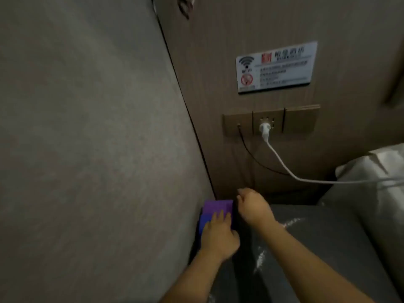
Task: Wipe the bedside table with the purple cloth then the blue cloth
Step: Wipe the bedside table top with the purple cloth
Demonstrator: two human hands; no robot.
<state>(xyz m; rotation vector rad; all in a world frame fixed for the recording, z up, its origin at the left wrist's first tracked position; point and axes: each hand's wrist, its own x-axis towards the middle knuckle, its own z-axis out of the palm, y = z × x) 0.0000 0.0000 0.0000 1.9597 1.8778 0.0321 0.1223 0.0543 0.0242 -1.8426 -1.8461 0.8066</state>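
A purple cloth (218,206) lies folded in the back left corner of the dark bedside table (317,232), against the grey wall. A blue cloth (204,221) shows just in front of it, partly under my left hand (218,235), whose fingers rest flat over both cloths. My right hand (253,207) hovers beside the purple cloth near the back wall, fingers curled; whether it holds anything I cannot tell. White smears mark the tabletop to the right of my arms.
A grey wall panel (87,149) fills the left. On the wooden back wall are a Wi-Fi sign (276,66) and a socket plate (271,123) with a white plug and cable (284,165) running right. White bedding (376,178) borders the table on the right.
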